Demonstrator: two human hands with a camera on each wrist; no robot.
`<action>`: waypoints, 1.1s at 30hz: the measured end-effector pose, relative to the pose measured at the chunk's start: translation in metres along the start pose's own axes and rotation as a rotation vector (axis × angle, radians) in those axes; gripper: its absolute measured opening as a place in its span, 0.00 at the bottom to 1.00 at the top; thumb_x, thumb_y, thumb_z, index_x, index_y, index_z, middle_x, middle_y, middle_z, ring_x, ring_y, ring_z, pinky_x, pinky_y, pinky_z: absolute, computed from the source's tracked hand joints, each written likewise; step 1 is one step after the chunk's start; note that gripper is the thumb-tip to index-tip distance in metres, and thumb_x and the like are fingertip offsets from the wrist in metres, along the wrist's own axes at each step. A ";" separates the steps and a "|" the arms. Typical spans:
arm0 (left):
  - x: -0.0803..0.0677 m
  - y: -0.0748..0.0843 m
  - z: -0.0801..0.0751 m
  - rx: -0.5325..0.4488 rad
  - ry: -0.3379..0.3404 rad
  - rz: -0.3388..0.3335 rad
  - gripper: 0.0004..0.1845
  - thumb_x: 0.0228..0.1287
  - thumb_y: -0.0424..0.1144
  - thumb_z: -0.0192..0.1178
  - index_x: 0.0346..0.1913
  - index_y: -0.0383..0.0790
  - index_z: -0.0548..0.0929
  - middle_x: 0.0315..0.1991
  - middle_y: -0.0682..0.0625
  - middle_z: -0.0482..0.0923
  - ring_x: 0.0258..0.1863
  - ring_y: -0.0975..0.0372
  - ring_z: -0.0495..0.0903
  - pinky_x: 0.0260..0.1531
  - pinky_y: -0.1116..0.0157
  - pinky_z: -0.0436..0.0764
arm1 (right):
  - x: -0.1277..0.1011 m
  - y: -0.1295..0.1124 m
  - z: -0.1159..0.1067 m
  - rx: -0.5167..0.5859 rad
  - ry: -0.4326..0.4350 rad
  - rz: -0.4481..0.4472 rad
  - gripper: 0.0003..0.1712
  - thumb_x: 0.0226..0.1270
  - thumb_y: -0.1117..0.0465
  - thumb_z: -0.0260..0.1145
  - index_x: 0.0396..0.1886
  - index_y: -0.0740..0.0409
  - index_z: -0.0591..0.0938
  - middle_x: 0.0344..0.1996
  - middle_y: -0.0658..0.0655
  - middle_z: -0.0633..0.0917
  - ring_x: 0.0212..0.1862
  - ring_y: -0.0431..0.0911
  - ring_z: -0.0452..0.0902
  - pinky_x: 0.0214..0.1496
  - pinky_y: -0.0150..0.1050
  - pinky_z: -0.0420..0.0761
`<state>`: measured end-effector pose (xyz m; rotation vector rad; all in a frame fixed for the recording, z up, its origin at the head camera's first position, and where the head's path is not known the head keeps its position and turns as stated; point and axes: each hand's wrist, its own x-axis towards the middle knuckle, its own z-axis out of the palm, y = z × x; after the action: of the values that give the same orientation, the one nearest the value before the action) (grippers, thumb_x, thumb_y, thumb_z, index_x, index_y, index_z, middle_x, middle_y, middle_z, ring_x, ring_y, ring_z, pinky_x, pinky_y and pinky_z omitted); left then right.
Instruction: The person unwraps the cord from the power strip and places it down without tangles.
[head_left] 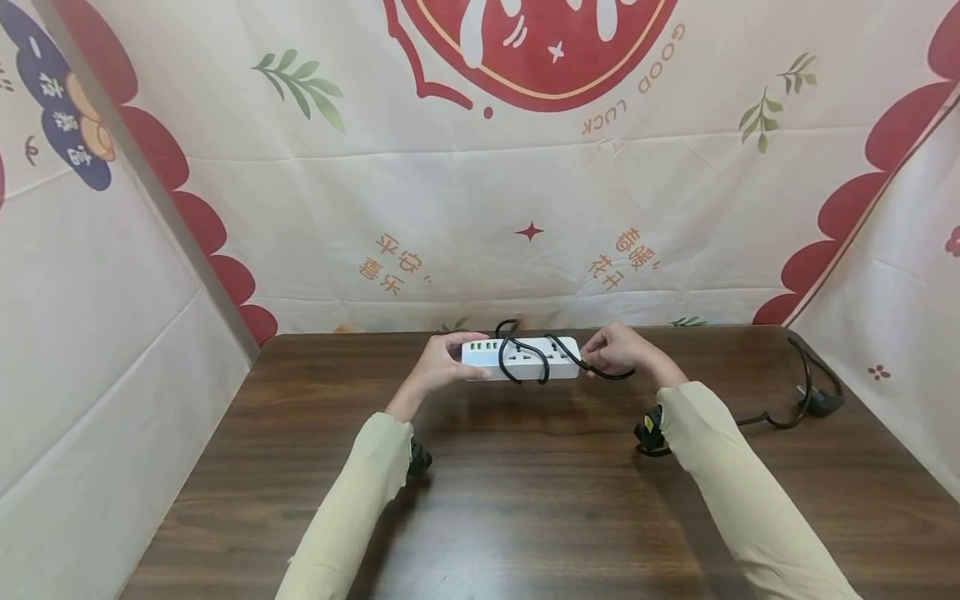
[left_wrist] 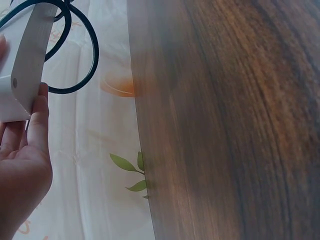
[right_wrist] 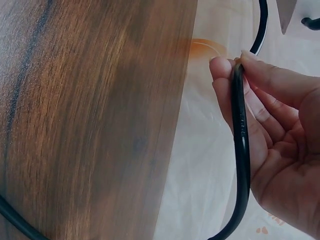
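Note:
A white power strip [head_left: 487, 371] with several sockets and USB ports is held up near the table's far edge. My left hand [head_left: 438, 364] grips its left end, thumb on the near side; the left wrist view shows fingers of that hand [left_wrist: 27, 155] at the strip's end. A black power cord [head_left: 546, 360] loops around the strip's middle. Beyond its right end, my right hand [head_left: 621, 348] pinches the cord between thumb and fingertips, plain in the right wrist view where the cord [right_wrist: 241, 135] runs down past the palm of this hand [right_wrist: 285, 170].
The cord runs on under the right forearm to a black plug [head_left: 821, 402] at the right side of the brown wooden table [head_left: 525, 492]. Printed cloth [head_left: 465, 208] hangs behind the far edge and at both sides. A dark wrist device [head_left: 649, 429] sits at the right cuff.

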<state>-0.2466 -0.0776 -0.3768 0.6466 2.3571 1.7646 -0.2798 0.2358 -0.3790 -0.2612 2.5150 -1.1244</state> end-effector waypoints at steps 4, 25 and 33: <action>-0.001 0.002 0.001 -0.006 0.000 -0.002 0.28 0.42 0.28 0.71 0.51 0.30 0.77 0.47 0.39 0.78 0.39 0.60 0.75 0.39 0.67 0.74 | 0.001 0.000 -0.001 -0.027 0.027 -0.013 0.10 0.61 0.69 0.59 0.38 0.74 0.80 0.26 0.61 0.85 0.28 0.47 0.81 0.29 0.35 0.78; 0.013 -0.032 0.004 -0.035 0.024 -0.002 0.29 0.36 0.26 0.72 0.49 0.34 0.79 0.45 0.42 0.79 0.38 0.59 0.76 0.38 0.66 0.73 | 0.003 -0.006 -0.007 -0.040 0.169 0.005 0.15 0.60 0.63 0.63 0.41 0.71 0.81 0.31 0.61 0.85 0.28 0.40 0.78 0.31 0.34 0.77; 0.002 -0.010 0.001 -0.022 -0.007 -0.031 0.29 0.39 0.27 0.71 0.50 0.31 0.78 0.46 0.41 0.79 0.38 0.61 0.75 0.38 0.67 0.72 | 0.002 -0.010 -0.011 -0.030 0.180 -0.001 0.17 0.62 0.61 0.62 0.43 0.71 0.80 0.34 0.64 0.85 0.32 0.43 0.80 0.35 0.38 0.79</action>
<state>-0.2509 -0.0778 -0.3865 0.6094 2.3268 1.7703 -0.2860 0.2363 -0.3655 -0.1759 2.6902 -1.1584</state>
